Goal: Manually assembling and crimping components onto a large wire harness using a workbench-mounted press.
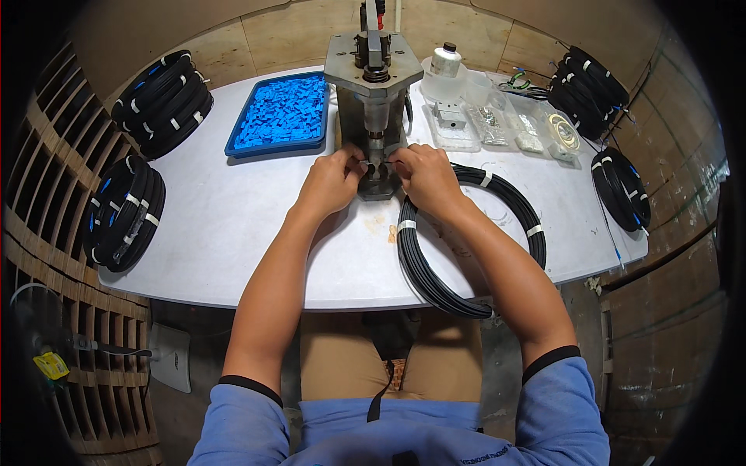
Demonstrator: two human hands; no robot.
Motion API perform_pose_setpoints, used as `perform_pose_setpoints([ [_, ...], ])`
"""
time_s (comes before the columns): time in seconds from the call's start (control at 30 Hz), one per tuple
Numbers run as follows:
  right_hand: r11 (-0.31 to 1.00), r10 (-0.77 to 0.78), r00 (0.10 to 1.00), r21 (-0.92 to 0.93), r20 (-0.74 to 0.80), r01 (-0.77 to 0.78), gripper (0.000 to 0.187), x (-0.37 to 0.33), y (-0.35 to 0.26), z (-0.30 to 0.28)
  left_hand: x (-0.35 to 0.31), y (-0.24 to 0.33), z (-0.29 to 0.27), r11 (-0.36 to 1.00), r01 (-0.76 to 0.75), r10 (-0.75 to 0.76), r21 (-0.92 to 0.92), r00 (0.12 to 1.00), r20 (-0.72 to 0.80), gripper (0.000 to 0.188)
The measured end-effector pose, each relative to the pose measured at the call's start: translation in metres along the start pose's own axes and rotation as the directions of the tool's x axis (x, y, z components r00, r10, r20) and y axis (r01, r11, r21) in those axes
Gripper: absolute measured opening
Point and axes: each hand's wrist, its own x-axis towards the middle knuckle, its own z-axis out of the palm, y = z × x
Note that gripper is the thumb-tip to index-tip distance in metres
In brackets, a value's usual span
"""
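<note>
A grey metal hand press (375,116) stands at the far middle of the table, its ram lowered close to the die at its base. My left hand (334,180) is closed in a pinch just left of the die. Across from it, my right hand (429,179) pinches at the die's right side. A thin dark strand, looking like a cable, runs from the fingers into the die; its ends and most of its length are hidden. Beneath my right forearm lies a coil of black cable (538,203) bound with white bands, slightly over the table's front edge.
Left of the press sits a dark blue tray (231,150) of small blue pieces. Black cable coils (167,101) stand at both table ends. At the back right are a white bottle (446,60), clear boxes of small parts (491,128) and a metal block (449,115).
</note>
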Motion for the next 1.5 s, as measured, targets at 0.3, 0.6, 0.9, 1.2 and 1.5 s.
perform_pose_setpoints([
  [0.3, 1.0, -0.001, 1.0, -0.008, 0.003, 0.001, 0.015, -0.0001, -0.0007, -0.0017, 0.0005, -0.0008, 0.0, 1.0, -0.002, 0.001, 0.014, 1.0, 0.015, 0.018],
  [0.6, 1.0, 0.0, 1.0, -0.005, 0.002, 0.0, 0.015, -0.0009, 0.0006, -0.0013, 0.0001, 0.0006, 0.0006, 1.0, -0.004, 0.004, 0.01, 1.0, 0.001, 0.018],
  [0.9, 1.0, 0.001, 1.0, -0.007, 0.003, -0.001, 0.015, -0.0002, -0.0001, -0.0001, 0.0005, -0.0024, 0.0007, 1.0, -0.005, 0.005, 0.01, 1.0, 0.001, 0.018],
  [1.2, 1.0, -0.007, 1.0, -0.012, 0.0, 0.007, 0.015, -0.0002, -0.0004, -0.0003, 0.0001, -0.0036, 0.0009, 1.0, -0.014, 0.014, 0.018, 1.0, -0.005, 0.018],
  [1.5, 1.0, -0.021, 1.0, -0.02, -0.022, 0.02, 0.015, -0.0007, -0.0011, -0.0021, 0.0006, -0.003, 0.0009, 1.0, -0.022, 0.022, 0.001, 1.0, -0.004, 0.016],
])
